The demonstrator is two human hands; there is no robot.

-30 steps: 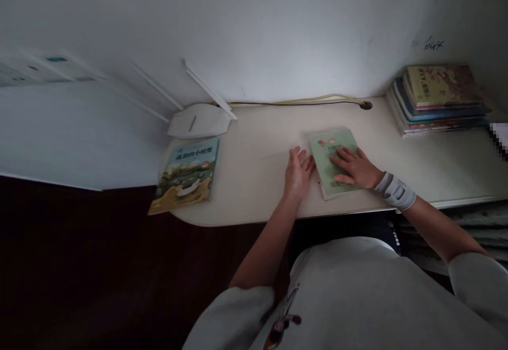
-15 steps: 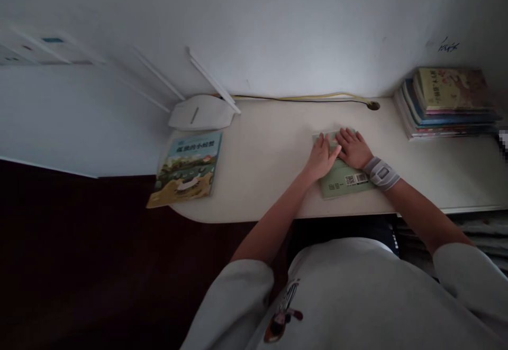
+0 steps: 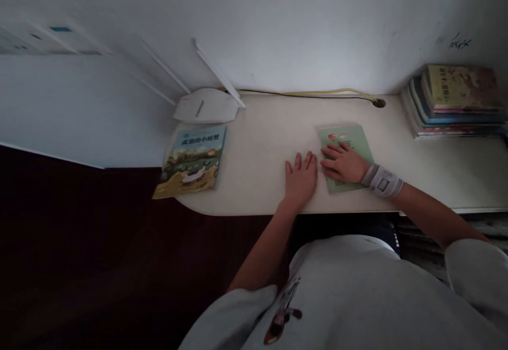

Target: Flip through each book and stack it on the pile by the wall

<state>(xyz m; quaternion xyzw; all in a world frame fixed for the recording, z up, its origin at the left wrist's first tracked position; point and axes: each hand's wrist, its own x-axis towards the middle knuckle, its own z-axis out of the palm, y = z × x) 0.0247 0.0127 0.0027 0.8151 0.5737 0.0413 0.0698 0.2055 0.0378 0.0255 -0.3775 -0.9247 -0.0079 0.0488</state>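
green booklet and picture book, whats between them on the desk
In the head view, the left hand lies palm down between the green booklet and the picture book.

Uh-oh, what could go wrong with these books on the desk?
The picture book sticks out past the rounded corner of the desk, so a small bump might knock it to the floor. The green booklet under the right hand lies close to the front edge, so it might slip off if pushed that way. The left hand is flat on the desk beside it.
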